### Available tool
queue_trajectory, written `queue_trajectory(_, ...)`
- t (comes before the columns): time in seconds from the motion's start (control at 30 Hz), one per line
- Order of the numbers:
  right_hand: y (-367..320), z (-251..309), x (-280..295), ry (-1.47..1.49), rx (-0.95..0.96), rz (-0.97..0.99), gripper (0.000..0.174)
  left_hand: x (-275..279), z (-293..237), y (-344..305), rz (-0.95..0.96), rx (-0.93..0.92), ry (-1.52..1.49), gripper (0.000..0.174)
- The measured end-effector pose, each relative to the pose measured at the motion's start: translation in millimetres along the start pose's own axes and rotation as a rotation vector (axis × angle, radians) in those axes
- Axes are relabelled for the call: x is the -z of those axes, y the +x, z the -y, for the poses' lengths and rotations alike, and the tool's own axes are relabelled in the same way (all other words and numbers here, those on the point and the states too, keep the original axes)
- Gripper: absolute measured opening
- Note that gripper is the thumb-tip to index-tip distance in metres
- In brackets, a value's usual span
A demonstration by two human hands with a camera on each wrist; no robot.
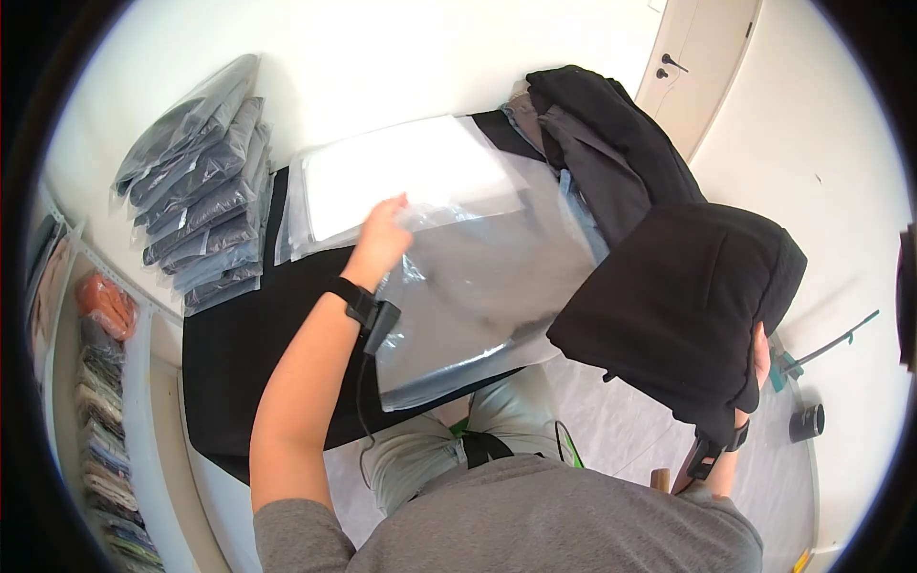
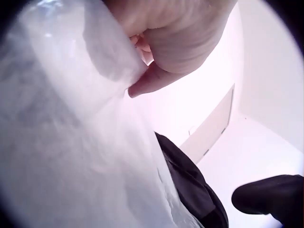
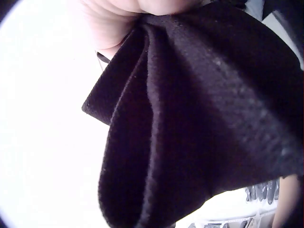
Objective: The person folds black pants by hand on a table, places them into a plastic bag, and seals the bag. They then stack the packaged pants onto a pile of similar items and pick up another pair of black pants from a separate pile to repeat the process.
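Observation:
My left hand [image 1: 382, 239] pinches the edge of a clear plastic bag [image 1: 478, 277] that spreads over the front of the black-covered table. In the left wrist view, thumb and fingers [image 2: 166, 42] close on the bag's film [image 2: 95, 128]. Off the table's right side, my right hand [image 1: 761, 358] grips a folded black garment [image 1: 678, 296] by its right edge. The right wrist view has that hand [image 3: 128, 19] at the top, gripping the bunched dark fabric [image 3: 204, 109], its layers hanging below; some fingers are hidden by the cloth.
White sheets or bags [image 1: 411, 172] lie behind the clear bag. Packed garments [image 1: 205, 210] are stacked at the back left. Black and grey clothes [image 1: 611, 143] are heaped at the back right. Shelves with folded items [image 1: 110, 458] stand left; a black cup-like object [image 1: 807, 422] is at the right.

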State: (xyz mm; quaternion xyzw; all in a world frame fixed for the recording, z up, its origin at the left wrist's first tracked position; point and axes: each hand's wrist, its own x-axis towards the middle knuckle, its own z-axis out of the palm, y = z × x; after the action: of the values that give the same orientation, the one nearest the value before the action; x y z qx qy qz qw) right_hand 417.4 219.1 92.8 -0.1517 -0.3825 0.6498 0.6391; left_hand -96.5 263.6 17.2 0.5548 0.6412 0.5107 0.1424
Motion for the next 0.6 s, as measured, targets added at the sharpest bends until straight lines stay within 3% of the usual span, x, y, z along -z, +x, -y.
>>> queue_trajectory(0.17,0,2,-9,-0.012,0.002,-0.079,0.039,49,34,29,-0.125,0.040,0.100,0.061)
queue_trajectory(0.23,1,1,-3,-0.014,-0.004,-0.083,0.039,71,18,21,-0.114,0.226,-0.048,0.055)
queue_trajectory(0.27,2,1,-1,-0.016,-0.009,-0.084,0.039,75,22,18,-0.113,0.229,-0.045,0.055)
queue_trajectory(0.33,4,-3,-6,0.013,-0.025,-0.048,0.039,82,20,9,-0.244,0.149,0.599,0.045)
queue_trajectory(0.37,5,-6,-9,0.041,-0.038,-0.009,0.040,83,20,1,-0.244,0.152,0.602,0.045)
queue_trajectory(0.43,10,-14,-12,0.065,-0.100,-0.001,0.040,79,-20,-34,0.005,-0.237,0.620,0.038)
queue_trajectory(0.5,17,-23,-22,0.085,-0.166,0.002,0.041,63,-53,-72,0.173,-0.206,0.457,0.032)
queue_trajectory(0.57,25,-39,-47,0.269,-0.358,0.068,0.042,46,-91,-103,0.331,0.174,0.084,0.042)
queue_trajectory(0.6,29,-46,-58,0.270,-0.365,0.065,0.042,38,-95,-114,0.332,0.182,0.085,0.042)
